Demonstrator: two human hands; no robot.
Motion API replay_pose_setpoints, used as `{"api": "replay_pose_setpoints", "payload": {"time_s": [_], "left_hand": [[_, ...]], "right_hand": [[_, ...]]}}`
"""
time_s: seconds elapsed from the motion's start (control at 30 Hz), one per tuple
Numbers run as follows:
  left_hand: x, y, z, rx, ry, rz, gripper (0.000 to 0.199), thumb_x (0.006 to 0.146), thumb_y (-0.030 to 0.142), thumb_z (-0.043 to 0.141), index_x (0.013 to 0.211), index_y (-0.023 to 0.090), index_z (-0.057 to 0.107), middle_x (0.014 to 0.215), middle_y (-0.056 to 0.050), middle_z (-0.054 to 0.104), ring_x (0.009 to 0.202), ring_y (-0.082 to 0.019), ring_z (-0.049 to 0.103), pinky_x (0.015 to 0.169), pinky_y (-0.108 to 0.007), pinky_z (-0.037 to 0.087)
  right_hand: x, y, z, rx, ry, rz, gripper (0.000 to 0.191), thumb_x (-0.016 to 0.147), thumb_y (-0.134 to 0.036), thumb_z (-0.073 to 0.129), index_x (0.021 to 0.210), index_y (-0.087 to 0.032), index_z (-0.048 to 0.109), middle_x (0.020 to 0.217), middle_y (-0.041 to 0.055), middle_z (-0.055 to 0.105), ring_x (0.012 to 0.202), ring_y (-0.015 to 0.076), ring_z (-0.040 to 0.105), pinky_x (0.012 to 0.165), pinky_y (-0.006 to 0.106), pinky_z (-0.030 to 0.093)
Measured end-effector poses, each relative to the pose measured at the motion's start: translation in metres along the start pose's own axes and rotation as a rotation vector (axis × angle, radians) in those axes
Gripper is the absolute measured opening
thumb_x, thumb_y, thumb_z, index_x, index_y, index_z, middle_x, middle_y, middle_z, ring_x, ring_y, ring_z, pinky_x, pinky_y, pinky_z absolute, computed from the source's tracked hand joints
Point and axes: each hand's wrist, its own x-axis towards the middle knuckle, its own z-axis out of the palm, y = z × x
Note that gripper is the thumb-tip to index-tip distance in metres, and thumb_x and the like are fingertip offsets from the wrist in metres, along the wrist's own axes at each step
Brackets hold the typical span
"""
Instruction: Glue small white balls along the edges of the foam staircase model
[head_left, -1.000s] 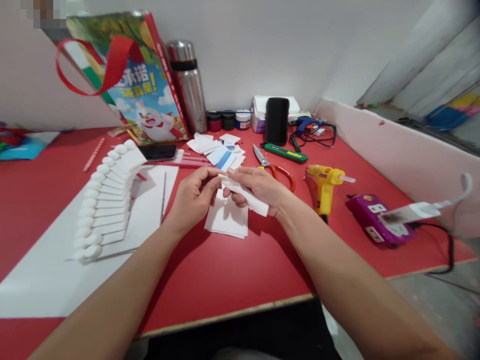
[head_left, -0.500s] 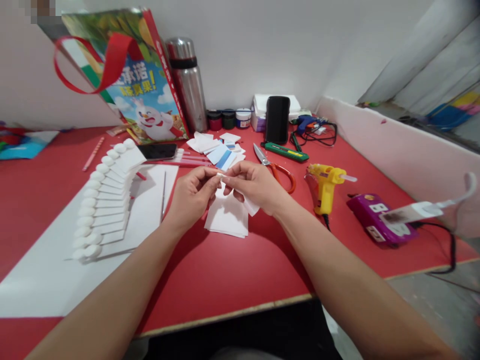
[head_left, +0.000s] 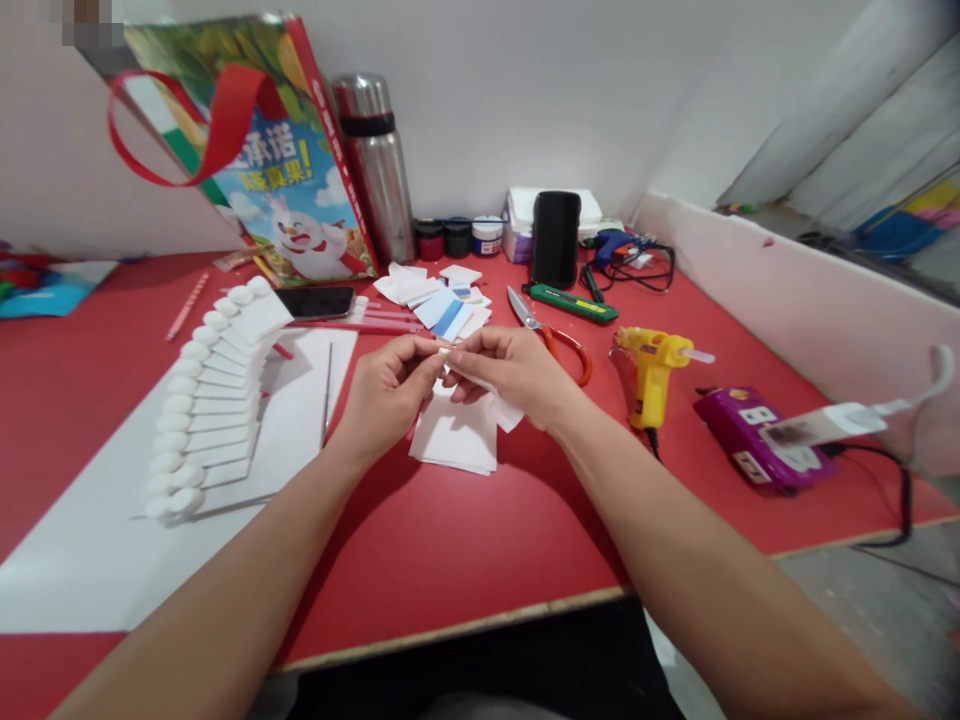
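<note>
The left hand (head_left: 391,388) and right hand (head_left: 517,372) jointly pinch a white paper strip (head_left: 508,411) – presumably for fine control – above stacked white sheets (head_left: 454,440) at 6 o'clock. Scissors (head_left: 530,321) at 2 o'clock and a glue gun (head_left: 651,378) at 3 o'clock lie apparently for quick reach.

I'm facing a pale wall (head_left: 480,100), a red table (head_left: 480,540) is stretching before me, and grey floor (head_left: 855,605) is showing lower right.

Bare left hand (head_left: 391,395) and right hand (head_left: 519,375), bare forearms (head_left: 259,555), black clothing (head_left: 480,662) over the lap
</note>
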Motion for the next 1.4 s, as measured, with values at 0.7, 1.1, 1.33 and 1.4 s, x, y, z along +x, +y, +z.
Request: {"api": "replay_pose_setpoints", "payload": {"time_s": [0.7,1.1,1.33,1.4], "left_hand": [[-0.004,0.008,0.006,0.067,0.113,0.063,0.012,0.087,0.026,0.073,0.09,0.015,0.075,0.063,0.001,0.065,0.049,-0.009,0.054,0.046,-0.022,0.044],[-0.006,0.007,0.006,0.074,0.095,0.156,0.012,0.09,0.023,0.07,0.094,0.017,0.079,0.069,0.0,0.067,0.051,-0.009,0.057,0.053,-0.023,0.05],[-0.01,0.009,0.011,0.11,0.159,0.14,0.015,0.09,0.028,0.071,0.097,0.017,0.078,0.072,-0.001,0.069,0.05,-0.009,0.056,0.049,-0.022,0.048],[-0.011,0.009,0.011,0.143,0.177,0.162,0.015,0.091,0.029,0.07,0.098,0.018,0.078,0.073,-0.001,0.069,0.051,-0.009,0.056,0.049,-0.022,0.047]], "right_hand": [[-0.001,0.012,0.012,-0.324,0.211,-0.381,0.019,0.083,-0.021,0.071,0.068,-0.018,0.062,0.062,0.0009,0.067,0.051,0.0123,0.061,0.048,0.025,0.045],[-0.006,0.002,0.009,-0.241,0.121,-0.373,0.021,0.084,-0.027,0.073,0.069,-0.018,0.062,0.06,-0.0004,0.066,0.047,0.0112,0.059,0.045,0.024,0.044],[-0.008,0.006,0.013,-0.382,0.203,-0.412,0.021,0.088,-0.03,0.069,0.071,-0.02,0.06,0.065,0.0011,0.066,0.054,0.0128,0.057,0.051,0.026,0.043],[-0.01,0.007,0.015,-0.441,0.212,-0.439,0.02,0.09,-0.031,0.066,0.074,-0.02,0.061,0.069,0.0027,0.067,0.059,0.0142,0.058,0.054,0.027,0.044]]}}
